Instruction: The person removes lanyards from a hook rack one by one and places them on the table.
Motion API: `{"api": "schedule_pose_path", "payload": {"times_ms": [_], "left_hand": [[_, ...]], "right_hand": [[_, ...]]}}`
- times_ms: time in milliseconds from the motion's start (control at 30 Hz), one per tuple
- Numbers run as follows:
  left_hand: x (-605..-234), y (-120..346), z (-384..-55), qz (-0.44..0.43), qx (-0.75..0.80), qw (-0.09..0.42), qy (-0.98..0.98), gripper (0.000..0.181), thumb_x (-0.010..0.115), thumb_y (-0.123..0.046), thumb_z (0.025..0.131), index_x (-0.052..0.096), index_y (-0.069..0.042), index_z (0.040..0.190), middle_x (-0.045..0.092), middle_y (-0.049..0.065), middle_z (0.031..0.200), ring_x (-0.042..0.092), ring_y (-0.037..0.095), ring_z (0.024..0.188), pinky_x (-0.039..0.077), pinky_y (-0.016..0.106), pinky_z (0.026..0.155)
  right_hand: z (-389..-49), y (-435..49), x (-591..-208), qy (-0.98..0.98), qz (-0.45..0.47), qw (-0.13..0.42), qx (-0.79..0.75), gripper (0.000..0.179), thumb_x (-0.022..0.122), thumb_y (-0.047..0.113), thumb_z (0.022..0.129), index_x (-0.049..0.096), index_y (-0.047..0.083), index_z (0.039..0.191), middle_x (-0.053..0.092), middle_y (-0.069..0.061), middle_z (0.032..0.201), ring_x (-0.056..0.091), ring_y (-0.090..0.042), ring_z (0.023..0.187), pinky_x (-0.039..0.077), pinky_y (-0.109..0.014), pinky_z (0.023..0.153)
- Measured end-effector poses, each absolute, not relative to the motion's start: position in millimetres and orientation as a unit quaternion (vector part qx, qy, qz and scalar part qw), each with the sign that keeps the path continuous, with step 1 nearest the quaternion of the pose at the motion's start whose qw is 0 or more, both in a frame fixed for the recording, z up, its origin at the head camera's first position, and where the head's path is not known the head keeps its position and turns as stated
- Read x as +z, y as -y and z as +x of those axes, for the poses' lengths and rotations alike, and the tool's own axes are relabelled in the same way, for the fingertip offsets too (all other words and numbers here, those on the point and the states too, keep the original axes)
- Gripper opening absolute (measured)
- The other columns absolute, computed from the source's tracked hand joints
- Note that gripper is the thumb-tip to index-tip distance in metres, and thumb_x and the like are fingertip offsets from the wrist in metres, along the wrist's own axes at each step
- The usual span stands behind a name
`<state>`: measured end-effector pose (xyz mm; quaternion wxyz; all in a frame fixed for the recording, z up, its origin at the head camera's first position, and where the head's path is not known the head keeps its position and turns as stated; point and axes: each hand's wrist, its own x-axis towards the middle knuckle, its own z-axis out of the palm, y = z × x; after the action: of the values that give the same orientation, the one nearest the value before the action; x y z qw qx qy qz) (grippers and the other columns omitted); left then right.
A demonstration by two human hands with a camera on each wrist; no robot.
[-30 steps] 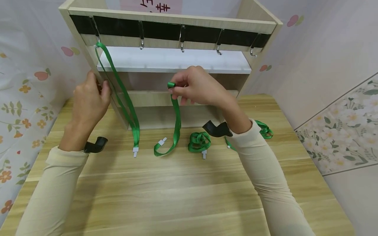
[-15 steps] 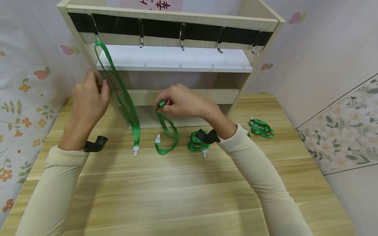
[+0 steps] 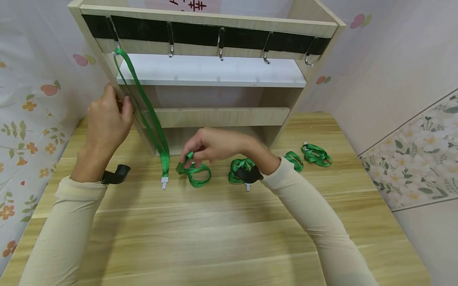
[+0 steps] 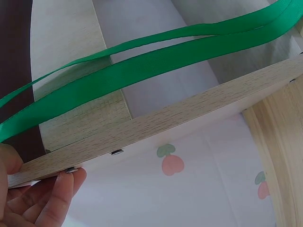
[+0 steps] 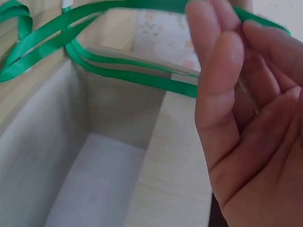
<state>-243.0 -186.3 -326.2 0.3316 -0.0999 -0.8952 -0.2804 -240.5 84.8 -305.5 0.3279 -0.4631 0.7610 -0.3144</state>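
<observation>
My left hand (image 3: 109,127) grips the left side panel (image 4: 180,113) of a pale wooden rack, thumb on one face and fingers on the other in the left wrist view. Beside it a green lanyard (image 3: 154,119) hangs from the leftmost hook, its white clip low over the tabletop. Low in front of the rack, my right hand (image 3: 218,145) pinches a second green lanyard (image 3: 183,170) between thumb and fingers. Part of that strap curls on the table under the hand; its clip is mostly hidden. In the right wrist view green strap (image 5: 156,4) passes behind the fingertips.
Several metal hooks (image 3: 171,49) line the black strip on the rack's front. Coiled green lanyards lie on the wooden table: one (image 3: 234,174) partly behind the right wrist strap, one (image 3: 294,161) near the sleeve, another (image 3: 316,155) farther right. A white shelf (image 3: 214,73) sits below the hooks.
My right hand has moved down and to the left with the pinched lanyard, whose strap now bunches on the table. The left hand stays on the rack panel.
</observation>
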Motion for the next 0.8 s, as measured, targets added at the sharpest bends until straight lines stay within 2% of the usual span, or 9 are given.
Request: {"api": "schedule_pose_path", "payload": {"times_ms": [33, 133, 267, 367, 500, 600, 700, 800], "left_hand": [[-326.4, 186.4, -242.9, -0.100, -0.279, 0.332, 0.896, 0.028, 0.047, -0.013, 0.100, 0.052, 0.014, 0.099, 0.062, 0.033, 0.078, 0.062, 0.049, 0.068, 0.045, 0.050, 0.060], [-326.3, 186.3, -242.5, -0.096, -0.281, 0.329, 0.896, 0.028, 0.047, -0.013, 0.100, 0.053, 0.014, 0.100, 0.062, 0.032, 0.079, 0.062, 0.049, 0.069, 0.043, 0.050, 0.060], [-326.2, 186.5, -242.6, -0.095, -0.283, 0.328, 0.896, 0.028, 0.047, -0.014, 0.100, 0.053, 0.014, 0.100, 0.062, 0.032, 0.079, 0.061, 0.050, 0.070, 0.043, 0.051, 0.061], [-326.1, 186.3, -242.8, -0.098, -0.282, 0.331, 0.895, 0.028, 0.047, -0.013, 0.100, 0.052, 0.014, 0.099, 0.062, 0.033, 0.079, 0.062, 0.050, 0.069, 0.044, 0.052, 0.060], [-326.1, 185.8, -242.9, -0.099, -0.282, 0.333, 0.894, 0.028, 0.047, -0.013, 0.099, 0.053, 0.014, 0.099, 0.062, 0.032, 0.078, 0.062, 0.049, 0.068, 0.044, 0.052, 0.060], [-326.3, 185.6, -243.1, -0.097, -0.284, 0.333, 0.894, 0.028, 0.048, -0.013, 0.099, 0.053, 0.014, 0.100, 0.062, 0.032, 0.079, 0.062, 0.049, 0.070, 0.043, 0.051, 0.060], [-326.6, 185.5, -243.4, -0.096, -0.286, 0.333, 0.893, 0.028, 0.047, -0.013, 0.099, 0.053, 0.014, 0.100, 0.063, 0.032, 0.080, 0.063, 0.050, 0.071, 0.043, 0.051, 0.061], [-326.9, 185.6, -243.4, -0.098, -0.283, 0.336, 0.893, 0.027, 0.048, -0.013, 0.099, 0.053, 0.014, 0.099, 0.063, 0.032, 0.079, 0.063, 0.050, 0.070, 0.043, 0.052, 0.061]], "right_hand": [[-241.1, -86.3, -307.9, -0.755, -0.464, 0.339, -0.316, 0.027, 0.050, 0.003, 0.100, 0.071, 0.007, 0.116, 0.073, 0.000, 0.092, 0.064, -0.012, 0.075, 0.047, -0.029, 0.058], [-243.2, -90.9, -314.8, -0.744, -0.470, 0.351, -0.320, 0.025, 0.051, 0.001, 0.098, 0.072, 0.006, 0.112, 0.070, -0.005, 0.100, 0.060, -0.014, 0.073, 0.047, -0.027, 0.058], [-248.0, -97.6, -323.5, -0.736, -0.473, 0.354, -0.331, 0.020, 0.056, 0.003, 0.097, 0.073, 0.004, 0.109, 0.064, -0.007, 0.123, 0.061, -0.014, 0.089, 0.051, -0.032, 0.064], [-250.4, -101.9, -330.2, -0.724, -0.465, 0.367, -0.354, 0.018, 0.057, 0.005, 0.098, 0.072, 0.002, 0.108, 0.069, -0.003, 0.108, 0.059, -0.016, 0.086, 0.051, -0.032, 0.067], [-250.5, -105.4, -337.3, -0.706, -0.445, 0.391, -0.387, 0.020, 0.052, 0.002, 0.100, 0.070, -0.002, 0.107, 0.072, -0.003, 0.092, 0.065, -0.018, 0.080, 0.052, -0.030, 0.073], [-250.3, -107.6, -342.3, -0.699, -0.415, 0.414, -0.411, 0.019, 0.049, 0.001, 0.100, 0.068, -0.004, 0.104, 0.075, -0.008, 0.100, 0.072, -0.021, 0.089, 0.055, -0.037, 0.080], [-251.5, -110.3, -349.4, -0.696, -0.374, 0.434, -0.434, 0.015, 0.051, 0.002, 0.100, 0.065, -0.003, 0.099, 0.075, -0.011, 0.093, 0.073, -0.025, 0.084, 0.056, -0.042, 0.081], [-253.5, -112.2, -356.7, -0.710, -0.341, 0.436, -0.435, 0.011, 0.051, 0.001, 0.099, 0.061, -0.001, 0.095, 0.071, -0.012, 0.085, 0.073, -0.025, 0.078, 0.057, -0.042, 0.078]]}}
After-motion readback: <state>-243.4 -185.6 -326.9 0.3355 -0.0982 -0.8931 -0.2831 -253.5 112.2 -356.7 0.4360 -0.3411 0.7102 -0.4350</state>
